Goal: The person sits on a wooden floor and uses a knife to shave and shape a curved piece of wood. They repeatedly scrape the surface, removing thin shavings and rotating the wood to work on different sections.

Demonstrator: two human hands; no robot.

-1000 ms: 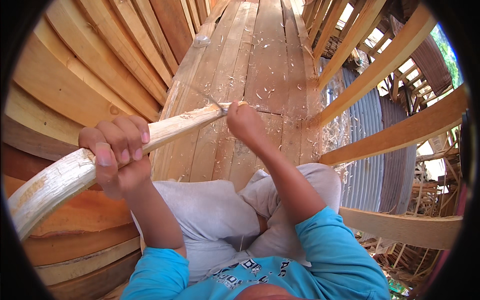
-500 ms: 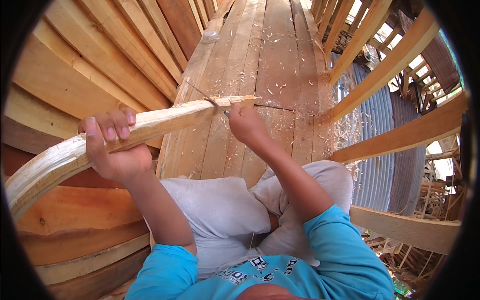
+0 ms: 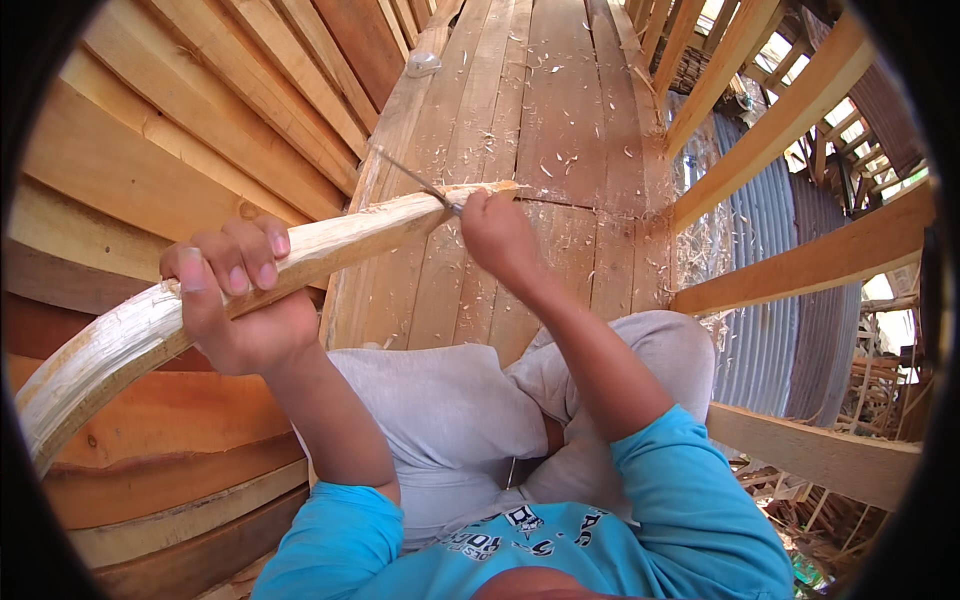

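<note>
A long pale wooden pole (image 3: pixel 350 238), roughly hewn, slants from the lower left up to a narrow tip near the middle. My left hand (image 3: pixel 240 295) is closed around its middle, fingers over the top and palm beneath. My right hand (image 3: pixel 497 228) is closed around the handle of a knife (image 3: pixel 410 178), close to the pole's tip. The thin blade lies across the tip's upper side and points up and to the left. Most of the handle is hidden inside my fist.
Plank flooring (image 3: pixel 560 130) strewn with wood shavings stretches ahead. Upright boards (image 3: pixel 200 100) line the left side. Slanting wooden bars (image 3: pixel 780 270) stand on the right, with corrugated metal sheets (image 3: pixel 770 230) beyond. A small clear plastic object (image 3: pixel 424 64) lies far off near the boards.
My left hand has shifted slightly right, and the pole with it. The knife has moved a little along the tip, my right hand staying closed on its handle.
</note>
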